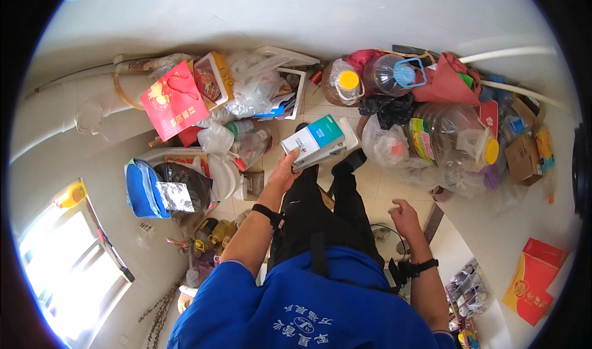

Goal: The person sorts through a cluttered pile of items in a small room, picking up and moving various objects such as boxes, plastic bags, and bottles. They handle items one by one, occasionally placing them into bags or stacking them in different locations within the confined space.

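Observation:
My left hand [285, 167] grips a stack of flat cardboard boxes near its lower left corner, in front of my legs. The top box [319, 136] is white and teal and bears printing. Below it, another grey-and-white box [323, 157] juts out. My right hand [406, 218] hangs to the right of my legs, its fingers loosely curled and apart with nothing in them. Ahead of my right foot, a clear plastic bag [381, 138] lies beside a large clear plastic jug with a yellow cap [491, 151].
Along the wall stand a red paper gift bag [173, 101], a white foam box [301, 92], a jug with a blue handle [384, 75] and a small brown carton [523, 159]. A blue bag [144, 189] sits at left. Tiled floor [314, 103] shows between the piles.

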Demonstrator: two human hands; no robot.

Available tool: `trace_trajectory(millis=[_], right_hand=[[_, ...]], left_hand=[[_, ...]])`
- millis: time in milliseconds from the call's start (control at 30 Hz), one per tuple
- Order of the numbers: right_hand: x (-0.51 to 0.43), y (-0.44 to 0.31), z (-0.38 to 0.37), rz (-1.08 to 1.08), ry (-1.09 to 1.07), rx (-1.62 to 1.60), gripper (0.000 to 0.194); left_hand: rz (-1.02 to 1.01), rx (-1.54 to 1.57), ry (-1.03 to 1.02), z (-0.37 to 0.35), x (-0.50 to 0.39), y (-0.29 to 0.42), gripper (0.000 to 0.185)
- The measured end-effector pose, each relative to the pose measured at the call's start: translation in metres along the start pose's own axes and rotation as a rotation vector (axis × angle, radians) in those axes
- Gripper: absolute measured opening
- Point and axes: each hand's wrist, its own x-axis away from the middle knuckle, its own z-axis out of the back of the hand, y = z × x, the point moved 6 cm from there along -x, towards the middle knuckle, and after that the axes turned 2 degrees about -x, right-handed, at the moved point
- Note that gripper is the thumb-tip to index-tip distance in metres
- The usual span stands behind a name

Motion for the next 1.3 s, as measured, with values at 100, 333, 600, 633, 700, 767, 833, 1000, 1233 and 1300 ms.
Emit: trace_trajectory(millis=[100, 333, 600, 633, 700, 767, 833, 1000, 1233, 1300], right_hand=[[-0.051, -0.076, -0.024, 0.089, -0.007, -0.074, 0.044], [-0.147, -0.202, -0.091, -0.023, -0.372, -0.561, 0.096], [-0.26, -0.242, -0.17, 0.025, -0.352, -0.362, 0.115], [-0.278, -0.245, -0.177, 0.052, -0.346, -0.335, 0.114], [-0.326, -0.248, -0.188, 0.02, -0.303, -0.262, 0.114], [-0.372, -0.253, -0.191, 0.126, -0.272, -0.312, 0.111], [-0.417, -0.253, -0.197, 0.15, -0.232, -0.301, 0.107], [-0.484, -0.278, -0.19, 0.214, -0.108, -0.114, 0.107], [-0.507, -0.304, -0.194, 0.221, 0.27, 0.199, 0.102], [-0.51, -0.303, -0.205, 0.207, 0.313, 0.218, 0.102]], left_hand=[[0.053, -0.109, -0.06, 0.026, 0.002, 0.009, 0.062], [0.077, -0.187, -0.175, 0.048, 0.013, 0.047, 0.075], [0.034, 0.128, 0.06, 0.084, -0.049, 0.03, 0.063], [0.08, 0.162, 0.116, 0.091, -0.068, 0.024, 0.062], [0.052, 0.184, 0.099, 0.096, -0.115, 0.031, 0.054], [0.083, 0.186, 0.157, 0.1, -0.159, 0.03, 0.053], [0.056, 0.147, 0.128, 0.104, -0.208, 0.037, 0.057], [0.117, 0.112, 0.1, 0.115, -0.293, 0.048, 0.068], [-0.048, 0.407, 0.417, 0.199, -0.308, 0.065, 0.074], [-0.074, 0.446, 0.338, 0.202, -0.312, 0.068, 0.07]])
